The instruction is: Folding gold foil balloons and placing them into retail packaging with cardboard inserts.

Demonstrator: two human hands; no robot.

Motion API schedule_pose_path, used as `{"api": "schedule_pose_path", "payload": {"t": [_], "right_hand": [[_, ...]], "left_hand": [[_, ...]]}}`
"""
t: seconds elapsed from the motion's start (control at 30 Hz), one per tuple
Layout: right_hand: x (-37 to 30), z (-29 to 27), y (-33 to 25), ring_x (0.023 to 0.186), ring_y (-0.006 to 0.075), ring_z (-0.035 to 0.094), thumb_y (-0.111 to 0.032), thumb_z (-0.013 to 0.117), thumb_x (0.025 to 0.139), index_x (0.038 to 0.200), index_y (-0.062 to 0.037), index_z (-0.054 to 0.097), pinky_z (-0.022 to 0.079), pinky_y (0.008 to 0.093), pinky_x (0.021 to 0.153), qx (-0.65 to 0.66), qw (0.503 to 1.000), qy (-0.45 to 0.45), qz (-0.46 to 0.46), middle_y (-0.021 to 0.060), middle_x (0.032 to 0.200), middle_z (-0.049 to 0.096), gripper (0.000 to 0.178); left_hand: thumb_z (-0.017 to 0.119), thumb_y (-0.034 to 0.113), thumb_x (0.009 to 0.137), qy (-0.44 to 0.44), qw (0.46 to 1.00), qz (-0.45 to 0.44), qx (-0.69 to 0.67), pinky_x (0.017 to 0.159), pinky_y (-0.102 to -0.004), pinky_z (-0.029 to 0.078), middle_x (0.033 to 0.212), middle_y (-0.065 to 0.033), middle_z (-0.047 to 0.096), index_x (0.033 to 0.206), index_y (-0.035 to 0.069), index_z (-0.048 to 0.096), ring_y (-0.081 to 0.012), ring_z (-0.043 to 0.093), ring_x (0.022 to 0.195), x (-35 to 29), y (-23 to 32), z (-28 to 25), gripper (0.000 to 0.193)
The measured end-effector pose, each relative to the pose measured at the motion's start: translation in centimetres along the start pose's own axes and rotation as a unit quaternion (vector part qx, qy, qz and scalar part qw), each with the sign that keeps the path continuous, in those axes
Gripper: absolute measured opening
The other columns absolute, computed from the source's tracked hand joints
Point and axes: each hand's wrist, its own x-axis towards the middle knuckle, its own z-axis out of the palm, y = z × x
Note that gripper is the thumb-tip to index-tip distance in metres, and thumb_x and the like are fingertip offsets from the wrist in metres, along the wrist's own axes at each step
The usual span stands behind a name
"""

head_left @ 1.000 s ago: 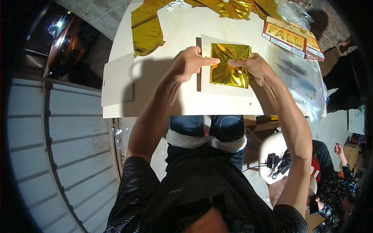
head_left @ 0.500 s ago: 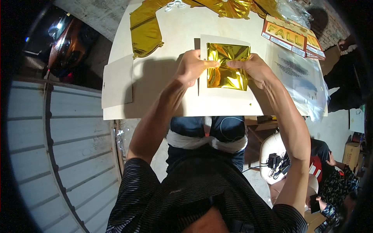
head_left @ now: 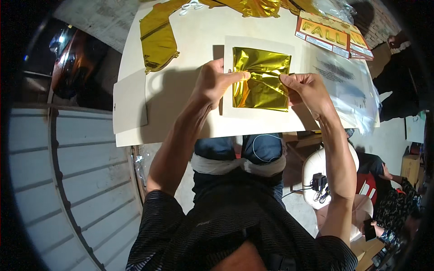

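Note:
A folded gold foil balloon [head_left: 261,95] forms a creased, shiny square over a cream card [head_left: 271,41]. At its left side, my left hand [head_left: 213,83] is closed on the balloon and card, its thumb pressing across the foil and its fingers mostly hidden behind. My right hand [head_left: 312,92] pinches the right edge between thumb and fingers. Both hands are above the near part of the pale table [head_left: 190,122].
Unfolded gold foil balloons [head_left: 159,43] lie along the far side, near white scissors [head_left: 191,6]. Printed header cards [head_left: 323,34] and clear plastic bags [head_left: 346,88] are at the right. Another card [head_left: 131,100] sits at the left edge. A seated person [head_left: 393,207] is at lower right.
My right thumb has moved from the middle of the foil out to its right edge. The foil now lies flatter and wider. My left thumb has shifted slightly left.

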Motion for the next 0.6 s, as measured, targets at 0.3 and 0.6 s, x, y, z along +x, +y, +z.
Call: {"api": "schedule_pose_path", "payload": {"t": [0.3, 0.6], "right_hand": [[-2.6, 0.8, 0.5, 0.054, 0.0026, 0.044, -0.034, 0.075, 0.096, 0.080, -0.0061, 0.071, 0.033, 0.0218, 0.050, -0.025, 0.990, 0.107, -0.083, -0.0045, 0.068, 0.060, 0.032], [-3.0, -0.9, 2.5, 0.061, 0.0022, 0.050, -0.025, 0.073, 0.098, 0.081, -0.0056, 0.069, 0.037, 0.0220, 0.054, 0.033, 0.996, 0.084, -0.025, -0.0046, 0.070, 0.060, 0.027]], "left_hand": [[0.078, 0.002, 0.084, -0.037, 0.998, -0.013, -0.046, 0.077, -0.0288, 0.054, 0.098, -0.0108, 0.074, 0.109, -0.008, 0.068, -0.0128, 0.066, 0.084, -1.1, 1.2, 1.0, 0.029], [0.079, 0.002, 0.083, -0.063, 0.998, 0.006, -0.007, 0.077, -0.0290, 0.055, 0.095, -0.0104, 0.074, 0.106, -0.007, 0.069, -0.0129, 0.067, 0.083, -1.1, 0.7, 1.7, 0.027]]}}
